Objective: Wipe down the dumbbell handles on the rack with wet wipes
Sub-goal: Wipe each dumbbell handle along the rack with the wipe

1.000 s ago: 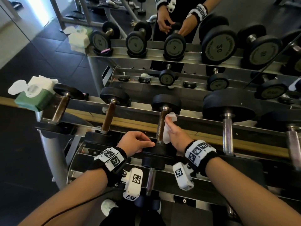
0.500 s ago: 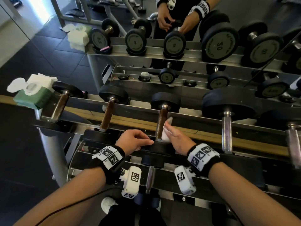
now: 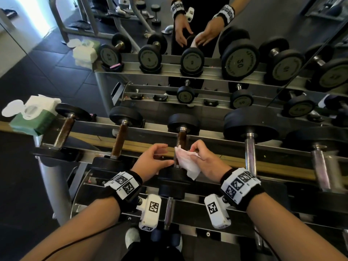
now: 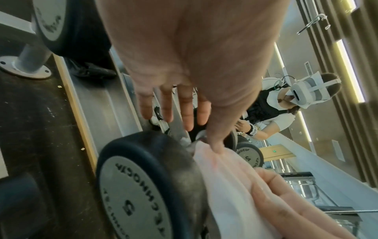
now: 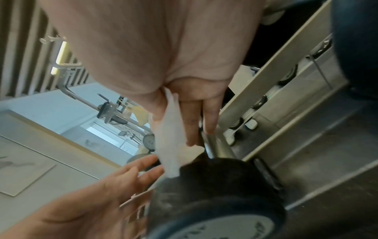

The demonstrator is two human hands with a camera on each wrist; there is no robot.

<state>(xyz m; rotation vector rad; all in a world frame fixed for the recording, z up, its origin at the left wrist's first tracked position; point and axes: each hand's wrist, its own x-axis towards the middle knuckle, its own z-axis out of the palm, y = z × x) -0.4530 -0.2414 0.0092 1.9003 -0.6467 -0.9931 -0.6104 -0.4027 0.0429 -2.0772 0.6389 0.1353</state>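
Note:
The dumbbell with the brown handle (image 3: 182, 138) lies in the middle of the top rack rail (image 3: 216, 142). Just above its near head (image 3: 174, 177), my right hand (image 3: 194, 150) pinches a crumpled white wet wipe (image 3: 187, 163) that hangs down. My left hand (image 3: 165, 154) is beside the wipe with its fingers spread. In the left wrist view the left hand's thumb (image 4: 215, 145) touches the wipe's (image 4: 227, 176) edge beside the head marked 5 (image 4: 139, 186). The right wrist view has the wipe (image 5: 169, 142) between the right hand's thumb and fingers (image 5: 192, 129), next to the handle (image 5: 216, 145).
A green wet wipe pack (image 3: 32, 119) with an open lid sits at the rack's left end. Two brown-handled dumbbells (image 3: 119, 137) lie to the left, and chrome-handled ones (image 3: 250, 153) to the right. A mirror behind repeats the rack. A lower tier holds another dumbbell (image 3: 169, 210).
My left hand has come off the dumbbell's near head and spread its fingers. My right hand has drawn the wipe off the handle toward me; the wipe now hangs loose.

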